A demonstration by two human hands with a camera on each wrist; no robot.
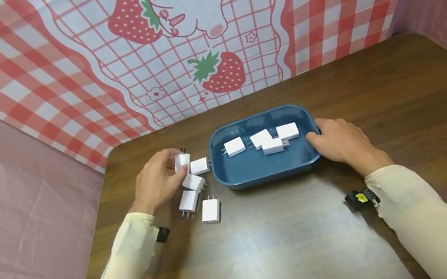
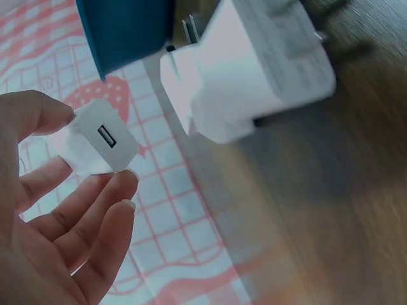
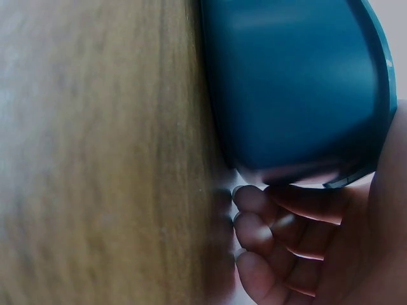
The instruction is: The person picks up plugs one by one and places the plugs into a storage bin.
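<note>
My left hand (image 1: 156, 178) pinches a white USB charger (image 1: 182, 161) between thumb and fingers, left of a blue plastic tray (image 1: 252, 180). In the left wrist view this charger (image 2: 102, 138) shows its USB port. Close to that hand, more white chargers lie on the table, among them one beside the tray (image 1: 199, 166) and one nearer the front (image 1: 210, 210). At the tray's right end my right hand (image 1: 340, 140) grips the rim, thumb over the edge. The right wrist view shows its fingers (image 3: 254, 232) curled against the tray's outer wall (image 3: 299, 82).
Several white chargers (image 1: 273, 146) lie inside the tray, some overlapping. The wooden table (image 1: 267, 249) meets a wall hung with a red-and-white strawberry cloth (image 1: 211, 63) behind. Pink fabric (image 1: 3, 218) hangs at the left side.
</note>
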